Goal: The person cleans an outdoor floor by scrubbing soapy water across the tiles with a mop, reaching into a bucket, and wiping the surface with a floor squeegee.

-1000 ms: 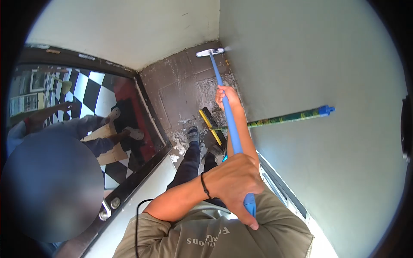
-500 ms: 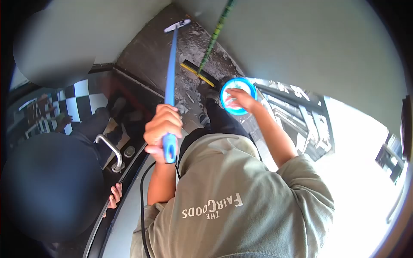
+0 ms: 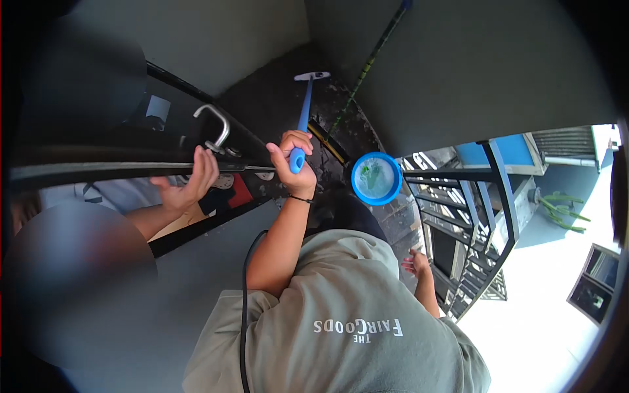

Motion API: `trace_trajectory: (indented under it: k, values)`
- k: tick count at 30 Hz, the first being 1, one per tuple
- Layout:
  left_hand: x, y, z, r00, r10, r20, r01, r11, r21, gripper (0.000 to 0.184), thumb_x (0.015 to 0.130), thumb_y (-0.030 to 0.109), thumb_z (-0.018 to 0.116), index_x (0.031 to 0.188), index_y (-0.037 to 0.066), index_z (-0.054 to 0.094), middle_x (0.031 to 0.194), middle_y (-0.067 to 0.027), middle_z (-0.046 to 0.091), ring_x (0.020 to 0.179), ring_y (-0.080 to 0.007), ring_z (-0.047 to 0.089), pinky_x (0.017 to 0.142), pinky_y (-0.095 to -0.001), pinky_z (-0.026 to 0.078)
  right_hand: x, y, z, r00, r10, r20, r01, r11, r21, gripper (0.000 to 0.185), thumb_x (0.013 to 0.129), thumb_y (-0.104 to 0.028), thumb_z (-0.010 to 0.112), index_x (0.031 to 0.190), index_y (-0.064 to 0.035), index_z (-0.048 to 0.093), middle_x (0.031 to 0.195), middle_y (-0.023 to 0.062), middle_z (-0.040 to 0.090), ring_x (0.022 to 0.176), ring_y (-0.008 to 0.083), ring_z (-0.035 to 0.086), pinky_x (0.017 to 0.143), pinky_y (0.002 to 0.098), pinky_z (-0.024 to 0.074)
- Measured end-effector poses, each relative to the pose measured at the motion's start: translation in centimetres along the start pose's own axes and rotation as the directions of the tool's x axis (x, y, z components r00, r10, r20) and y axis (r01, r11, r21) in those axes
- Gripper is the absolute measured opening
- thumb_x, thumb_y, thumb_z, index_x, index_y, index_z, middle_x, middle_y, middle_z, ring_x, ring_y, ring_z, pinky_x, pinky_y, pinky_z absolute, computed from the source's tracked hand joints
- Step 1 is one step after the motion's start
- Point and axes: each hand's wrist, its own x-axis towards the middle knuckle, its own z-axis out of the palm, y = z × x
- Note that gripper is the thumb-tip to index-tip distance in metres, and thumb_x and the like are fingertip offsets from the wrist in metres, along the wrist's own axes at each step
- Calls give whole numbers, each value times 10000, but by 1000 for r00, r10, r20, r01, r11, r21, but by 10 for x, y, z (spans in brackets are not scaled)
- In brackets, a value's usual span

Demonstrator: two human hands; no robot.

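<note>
Fingers (image 3: pixel 299 138) of my left hand (image 3: pixel 285 159) clamp around blue pole (image 3: pixel 305 109); fingers of my right hand (image 3: pixel 419 262) hang loosely parted near black railing (image 3: pixel 503 190), blue bucket (image 3: pixel 375 202) ahead.

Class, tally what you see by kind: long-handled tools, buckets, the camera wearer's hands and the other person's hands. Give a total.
Long-handled tools: 2 (blue-handled tool, green-handled tool)
Buckets: 1 (blue bucket)
Wearer's hands: 2 (left hand, right hand)
Other person's hand: 1
Total: 6
</note>
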Motion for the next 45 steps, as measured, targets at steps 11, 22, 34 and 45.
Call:
trace_trajectory:
  k: [11,22,34,45]
  values:
    - [-12,-8,11,976,-72,-204,52,993,-103,695,977,495,143,552,40,451,607,-86,507,689,-210,505,846,-356,397,-16,-153,-33,910,-411,64,416,898,-144,424,931,-372,481,1216,-58,500,823,93,635,610,193,639,509,315,470]
    - [-50,-27,95,945,-175,-275,104,961,-256,565,953,457,315,624,52,532,705,-92,560,884,-215,560,689,-333,495,-153,-255,-124,-390,-914,-112,617,-169,-769,323,878,-160,596,1161,-23,517,992,171,566,932,331,554,794,405,454]
    - [-84,-41,148,996,6,-87,5,993,119,271,931,269,509,926,2,552,974,-106,560,1000,-173,547,828,-350,509,-112,-294,-172,-42,-984,-171,232,157,-960,532,766,-479,665,1067,-63,530,908,119,610,815,313,627,695,422,480]
    - [-50,-66,163,947,150,-284,-15,904,428,175,859,161,583,778,6,570,656,-38,603,604,-98,531,570,-238,401,-126,-306,-184,176,-974,-140,308,190,-932,537,742,-534,679,894,-45,521,773,191,658,716,386,646,615,454,511]
